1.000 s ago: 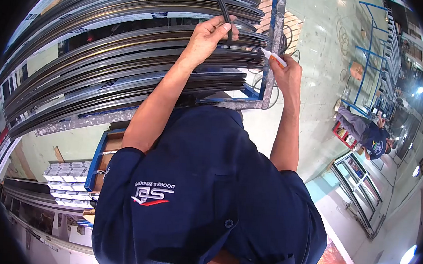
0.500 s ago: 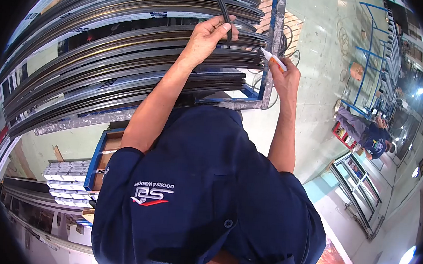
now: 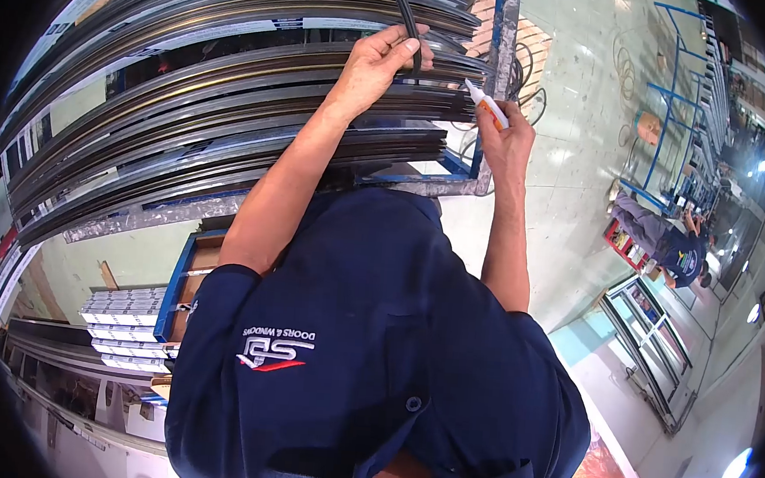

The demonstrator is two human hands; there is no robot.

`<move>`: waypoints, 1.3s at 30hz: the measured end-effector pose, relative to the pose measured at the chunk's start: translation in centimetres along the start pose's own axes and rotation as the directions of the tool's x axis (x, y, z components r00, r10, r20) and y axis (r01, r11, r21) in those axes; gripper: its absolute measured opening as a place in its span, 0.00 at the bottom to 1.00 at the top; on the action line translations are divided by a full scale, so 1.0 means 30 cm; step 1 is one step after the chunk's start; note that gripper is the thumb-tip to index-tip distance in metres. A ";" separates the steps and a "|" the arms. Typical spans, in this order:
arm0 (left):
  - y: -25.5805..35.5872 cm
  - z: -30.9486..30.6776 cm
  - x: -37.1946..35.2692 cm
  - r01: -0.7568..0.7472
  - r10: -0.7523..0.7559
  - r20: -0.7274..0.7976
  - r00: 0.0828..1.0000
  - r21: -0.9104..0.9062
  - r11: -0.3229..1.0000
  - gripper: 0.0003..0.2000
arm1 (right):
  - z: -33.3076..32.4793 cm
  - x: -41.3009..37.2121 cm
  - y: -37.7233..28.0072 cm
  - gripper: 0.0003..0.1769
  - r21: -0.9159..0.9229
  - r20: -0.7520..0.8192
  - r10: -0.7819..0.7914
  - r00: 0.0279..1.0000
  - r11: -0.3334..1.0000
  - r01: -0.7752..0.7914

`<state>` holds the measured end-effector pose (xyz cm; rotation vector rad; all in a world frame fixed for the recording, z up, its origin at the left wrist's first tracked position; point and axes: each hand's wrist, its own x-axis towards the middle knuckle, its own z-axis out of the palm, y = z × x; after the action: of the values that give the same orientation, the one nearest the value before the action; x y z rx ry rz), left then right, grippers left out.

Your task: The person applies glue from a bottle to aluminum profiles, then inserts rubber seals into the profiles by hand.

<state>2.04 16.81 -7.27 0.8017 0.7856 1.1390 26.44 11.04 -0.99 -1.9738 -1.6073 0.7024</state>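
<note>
Pinched between the fingers of my left hand [image 3: 377, 63] is a black rubber strip [image 3: 403, 9], its upper end slanting up and left and its lower end hanging below the fingers. Wrapped around a small white glue bottle [image 3: 493, 111] with orange print, my right hand [image 3: 507, 140] points its narrow nozzle up and left. The nozzle tip is close to the ends of the long dark frame profiles [image 3: 261, 78]. These profiles lie in rows on a rack [image 3: 498, 44] with a worn metal edge, under both hands.
Stacked white boxes [image 3: 124, 315] stand at lower left beside a blue-edged wooden cart [image 3: 178, 292]. Black cables [image 3: 532, 77] lie on the floor past the rack. At right, a person [image 3: 675, 248] bends near a red bin [image 3: 623, 245], with a blue rack [image 3: 663, 98] and window frames [image 3: 648, 334] nearby.
My right hand has shifted slightly left with the glue bottle, and its nozzle now points more steeply upward. My left hand stays nearly in place with the rubber strip.
</note>
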 end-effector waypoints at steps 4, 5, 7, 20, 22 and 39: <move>-0.004 0.000 0.002 -0.015 0.015 0.000 1.000 -0.006 1.000 0.18 | -0.009 -0.007 -0.068 0.16 -0.050 -0.003 0.034 0.999 0.998 -0.034; -0.005 -0.001 0.003 -0.006 0.006 -0.007 1.000 0.009 1.000 0.17 | -0.011 -0.007 -0.076 0.16 -0.058 0.002 0.038 0.999 0.998 -0.038; 0.000 -0.003 -0.002 -0.019 0.020 -0.011 1.000 0.038 0.999 0.17 | -0.005 -0.010 -0.087 0.15 -0.060 0.005 0.041 0.999 0.997 -0.041; -0.004 -0.003 0.003 -0.054 0.054 0.010 0.998 0.007 0.998 0.18 | 0.015 -0.009 -0.062 0.16 -0.045 -0.006 0.032 0.999 0.998 -0.032; 0.002 -0.003 0.000 -0.048 0.048 0.010 0.999 0.000 0.999 0.18 | 0.020 -0.007 -0.041 0.16 -0.015 -0.014 0.008 1.000 1.000 -0.008; -0.018 -0.007 0.005 -0.004 0.004 0.004 1.000 -0.008 1.000 0.18 | 0.017 -0.017 -0.062 0.17 -0.067 -0.038 -0.020 0.999 0.998 0.017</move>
<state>2.15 16.88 -7.84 0.7989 0.7761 1.1428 24.67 10.89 -0.11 -2.0044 -1.6441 0.6071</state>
